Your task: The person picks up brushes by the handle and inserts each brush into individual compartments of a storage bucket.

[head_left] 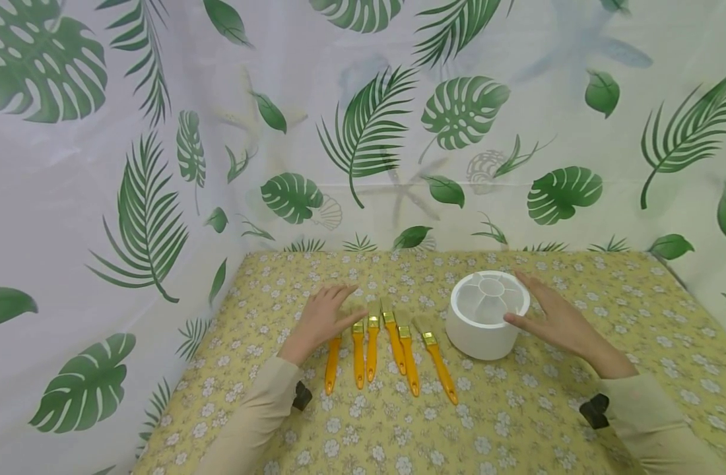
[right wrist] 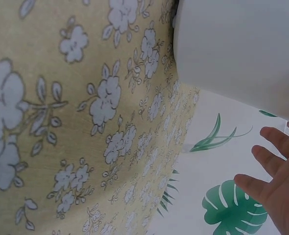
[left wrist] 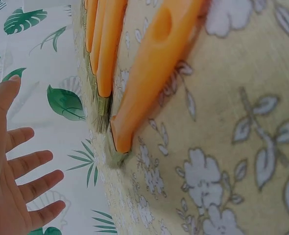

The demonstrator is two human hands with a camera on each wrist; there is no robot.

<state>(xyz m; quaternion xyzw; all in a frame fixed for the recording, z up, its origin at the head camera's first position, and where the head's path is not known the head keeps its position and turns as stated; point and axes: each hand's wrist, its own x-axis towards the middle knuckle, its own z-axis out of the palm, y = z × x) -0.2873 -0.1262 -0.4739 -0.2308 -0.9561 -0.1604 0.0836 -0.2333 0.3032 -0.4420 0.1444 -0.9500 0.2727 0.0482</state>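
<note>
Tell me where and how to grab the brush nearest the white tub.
Pinch the middle of its orange handle across the width, probably best from above on the near side. The brush lies with its handle end nearest and its metal band toward the far side; the slim handle stays apart from the next brush and the white tub.

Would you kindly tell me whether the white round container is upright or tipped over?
Upright: in the head view, the white round container stands on the flowered surface, its divided top facing up.
</note>
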